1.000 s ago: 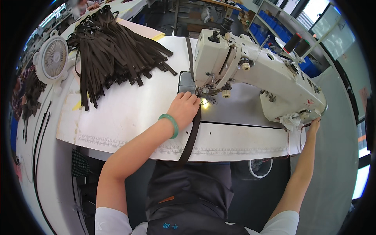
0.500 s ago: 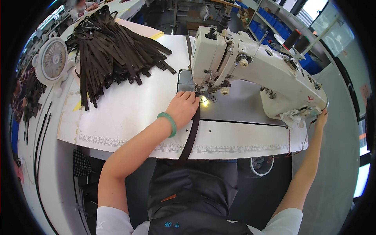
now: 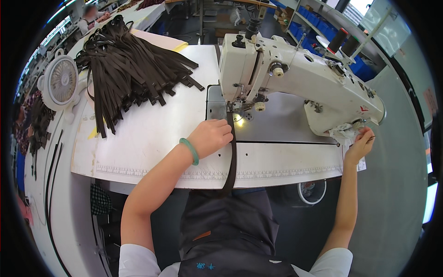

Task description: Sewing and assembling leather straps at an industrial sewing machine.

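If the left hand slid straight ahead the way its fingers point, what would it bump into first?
The left hand rests on the dark strap, fingers aimed toward the needle area. Going straight on, it would probably first meet the presser foot of the white sewing machine.

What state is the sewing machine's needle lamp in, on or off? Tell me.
On. A bright yellowish glow lights the plate under the sewing machine head, beside the dark strap that the left hand presses flat.

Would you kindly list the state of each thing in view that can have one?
Sewing machine: needle lamp lit.
Dark strap: flat under the needle area, end hanging off the table edge.
Left hand: fingers pressing beside the strap.
Right hand: at the handwheel.
Strap pile: loose, fanned out.
Desk fan: spinning or not, unclear.
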{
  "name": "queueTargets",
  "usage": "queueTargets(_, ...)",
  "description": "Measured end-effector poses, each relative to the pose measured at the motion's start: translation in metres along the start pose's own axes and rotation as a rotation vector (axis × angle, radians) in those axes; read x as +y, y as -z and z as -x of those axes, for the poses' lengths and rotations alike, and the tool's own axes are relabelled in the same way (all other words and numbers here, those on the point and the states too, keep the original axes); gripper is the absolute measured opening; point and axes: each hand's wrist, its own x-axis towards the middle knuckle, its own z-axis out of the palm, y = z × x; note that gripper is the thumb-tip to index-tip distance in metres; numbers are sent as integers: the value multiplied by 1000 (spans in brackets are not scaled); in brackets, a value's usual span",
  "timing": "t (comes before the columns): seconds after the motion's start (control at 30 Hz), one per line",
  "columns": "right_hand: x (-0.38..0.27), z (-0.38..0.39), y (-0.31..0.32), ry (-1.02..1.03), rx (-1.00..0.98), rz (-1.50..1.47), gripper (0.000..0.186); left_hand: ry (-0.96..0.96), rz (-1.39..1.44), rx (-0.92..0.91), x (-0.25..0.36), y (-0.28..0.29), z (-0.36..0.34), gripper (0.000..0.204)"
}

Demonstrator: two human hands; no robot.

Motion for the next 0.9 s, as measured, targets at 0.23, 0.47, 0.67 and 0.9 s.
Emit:
queueTargets(0.23, -33, 109, -43, -327, -533, -172, 21, -28, 25, -10, -2, 4, 3, 7)
queueTargets(0.47, -20, 127, -53, 10, -709, 44, 14, -104, 282, -77, -12, 15, 2, 11)
queueTargets(0.67, -26, 151, -34, -192, -897, -65, 31, 723, 21, 65, -119, -58, -30, 23)
queueTargets(0.9, -98, 179, -81, -241, -1154, 44, 31, 1002, -95, -74, -131, -67, -75, 27)
